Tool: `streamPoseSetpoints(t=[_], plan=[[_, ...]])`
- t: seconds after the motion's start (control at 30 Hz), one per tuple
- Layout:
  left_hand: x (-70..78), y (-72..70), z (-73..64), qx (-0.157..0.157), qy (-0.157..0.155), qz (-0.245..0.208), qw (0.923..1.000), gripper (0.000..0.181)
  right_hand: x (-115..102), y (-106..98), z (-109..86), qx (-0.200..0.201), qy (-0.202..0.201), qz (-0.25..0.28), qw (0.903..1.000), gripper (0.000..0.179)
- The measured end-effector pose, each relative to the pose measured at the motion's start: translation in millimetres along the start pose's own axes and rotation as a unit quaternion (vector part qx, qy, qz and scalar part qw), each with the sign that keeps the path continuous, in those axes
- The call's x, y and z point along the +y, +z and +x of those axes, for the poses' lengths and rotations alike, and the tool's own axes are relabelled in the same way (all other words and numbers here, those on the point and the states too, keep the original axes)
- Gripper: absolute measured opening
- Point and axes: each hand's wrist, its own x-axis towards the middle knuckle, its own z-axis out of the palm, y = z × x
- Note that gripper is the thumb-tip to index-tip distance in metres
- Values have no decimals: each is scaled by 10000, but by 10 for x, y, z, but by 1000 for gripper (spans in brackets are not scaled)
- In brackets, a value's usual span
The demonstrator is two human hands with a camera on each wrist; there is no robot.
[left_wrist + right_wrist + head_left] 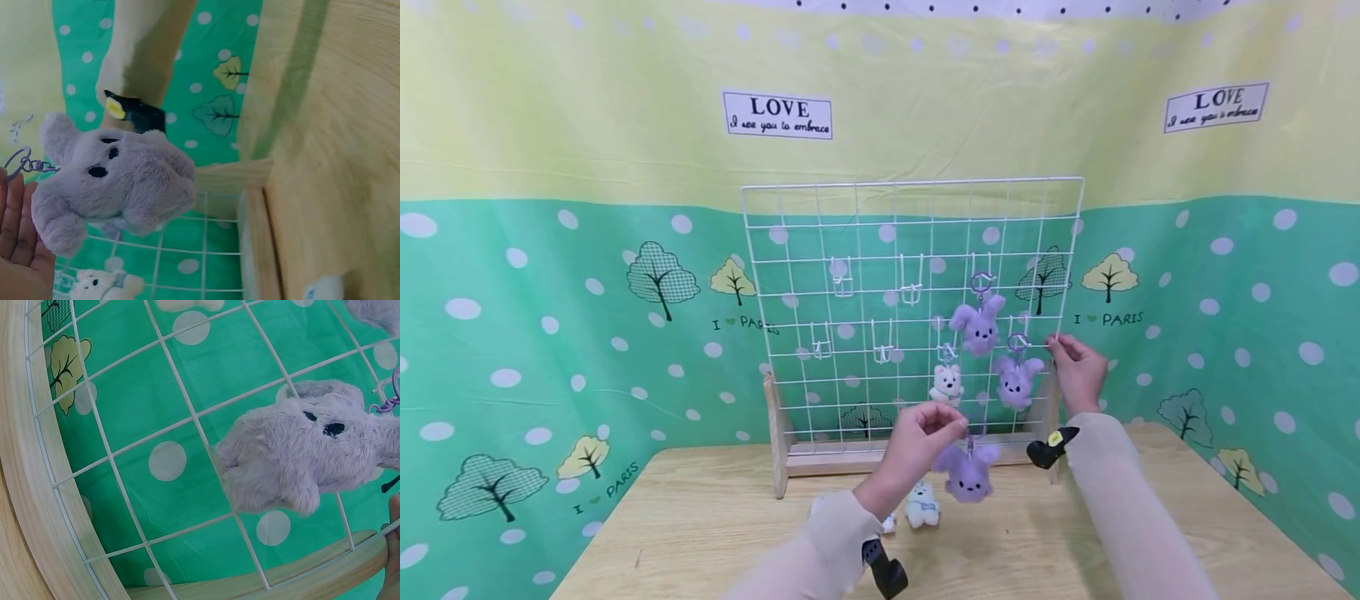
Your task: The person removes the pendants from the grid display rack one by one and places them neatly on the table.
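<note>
My left hand [919, 442] pinches the ring of a purple plush bunny keychain [967, 478], which dangles in front of the rack's lower part. In the left wrist view this bunny [119, 181] appears sideways, its ring at the fingertips. My right hand [1081, 373] grips the right side wire of the white grid rack [913, 182]. Close to that hand, a second purple bunny keychain [1017, 385] hangs from a hook; it fills much of the right wrist view. Another purple bunny [982, 330] hangs higher, and a white bear keychain [947, 383] hangs to their left.
Several hooks [883, 353] without keychains line the rack's left and middle. Wooden feet [777, 450] support the rack on the wooden table [700, 508]. White plush keychains lie before it, one bear [922, 506] visible beside the left wrist, others partly hidden by the sleeve.
</note>
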Motion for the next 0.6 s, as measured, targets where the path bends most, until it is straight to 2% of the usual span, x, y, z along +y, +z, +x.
streamPoseSetpoints(t=[0.3,0.6], plan=[[-285,106,-176,-285,-238,73,9993,11,6,11,28,23,62,-28,10000,35],[-527,173,-308,-445,-182,99,9988,11,5,12,27,35,30,46,10000,35]])
